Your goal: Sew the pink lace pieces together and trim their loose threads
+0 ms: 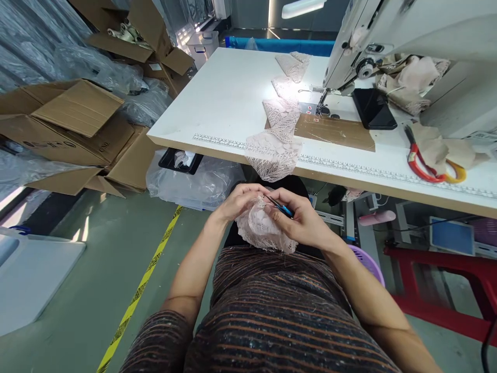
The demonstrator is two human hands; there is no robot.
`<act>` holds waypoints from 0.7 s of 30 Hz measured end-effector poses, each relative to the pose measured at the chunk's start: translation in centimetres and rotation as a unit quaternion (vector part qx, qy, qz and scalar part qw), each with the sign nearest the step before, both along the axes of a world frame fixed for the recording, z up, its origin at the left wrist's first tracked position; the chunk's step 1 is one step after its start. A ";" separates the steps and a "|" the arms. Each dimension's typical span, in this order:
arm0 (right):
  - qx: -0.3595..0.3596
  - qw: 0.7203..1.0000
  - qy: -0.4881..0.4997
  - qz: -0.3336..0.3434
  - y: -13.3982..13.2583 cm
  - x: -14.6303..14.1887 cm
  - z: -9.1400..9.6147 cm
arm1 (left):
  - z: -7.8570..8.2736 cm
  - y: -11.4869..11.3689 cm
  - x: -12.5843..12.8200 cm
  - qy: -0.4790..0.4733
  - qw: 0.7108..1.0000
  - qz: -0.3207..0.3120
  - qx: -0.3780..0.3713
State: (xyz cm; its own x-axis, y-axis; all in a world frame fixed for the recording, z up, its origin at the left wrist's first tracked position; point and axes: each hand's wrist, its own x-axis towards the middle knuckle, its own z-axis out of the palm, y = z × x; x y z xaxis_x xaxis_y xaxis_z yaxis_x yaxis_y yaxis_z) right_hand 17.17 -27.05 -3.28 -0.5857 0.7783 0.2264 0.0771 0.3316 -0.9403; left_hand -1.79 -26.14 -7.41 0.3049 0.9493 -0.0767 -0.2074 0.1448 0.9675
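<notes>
Both hands work in my lap below the table edge. My left hand (pixel 236 201) pinches a bunched piece of pale lace (pixel 264 230). My right hand (pixel 301 220) is closed around a small blue-handled thread snipper (pixel 280 206), whose tip points at the lace between my fingers. A string of joined lace pieces (pixel 277 137) runs from the sewing machine's needle (pixel 322 103) across the table and hangs over its front edge just above my hands.
A white sewing table (pixel 229 98) carries a sewing machine (pixel 407 36), a black phone (pixel 373 108), a brown paper sheet (pixel 334 132), red-handled scissors (pixel 419 160) and beige fabric. Open cardboard boxes (pixel 73 124) and plastic bags lie left. A red stool (pixel 446 305) stands right.
</notes>
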 end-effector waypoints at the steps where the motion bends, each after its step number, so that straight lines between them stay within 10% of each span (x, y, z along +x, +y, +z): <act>1: 0.000 1.000 0.007 0.000 0.0 -0.2 0.1 | 0.0 0.0 0.1 -0.013 1.000 -0.014 -0.006; 9: -0.040 0.993 -0.027 -0.107 0.0 0.0 -2.2 | 0.9 -0.8 0.1 0.047 0.992 0.029 0.112; 15: 0.058 0.983 -0.066 -0.163 0.1 0.6 -2.7 | 1.2 -1.3 -0.4 0.098 0.989 0.032 0.103; 21: -0.010 0.994 0.048 -0.102 0.6 0.4 -3.2 | 2.0 -1.5 -0.8 0.101 0.992 0.030 0.069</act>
